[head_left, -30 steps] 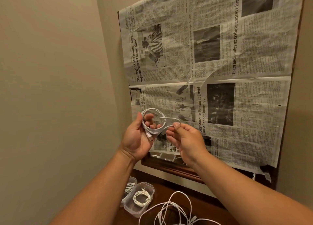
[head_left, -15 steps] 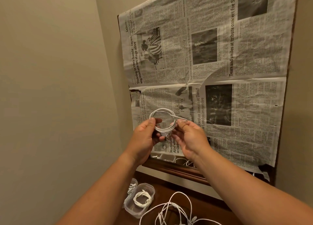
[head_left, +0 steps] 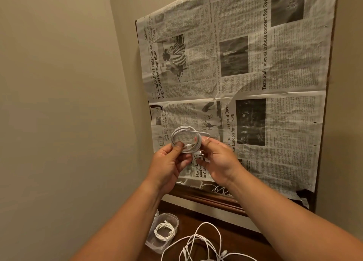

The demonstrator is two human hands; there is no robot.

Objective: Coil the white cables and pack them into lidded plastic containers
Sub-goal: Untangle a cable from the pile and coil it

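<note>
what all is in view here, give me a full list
coiled cable: one, white, held up in front of the newspaper
plastic container: one, clear, lid off, on the table's left end
packed cable: one, white, coiled inside that container
second container: a sliver only, clear, behind the first, contents hidden
loose cables: count unclear, white, tangled on the table right of the container
newspaper: two sheets, grey print, covering the framed panel
wooden frame: one, dark brown, under the newspaper
table: one, dark wood, bottom of view
wall: beige, left
left hand: grips the coil's lower left
right hand: pinches the coil's right side
</note>
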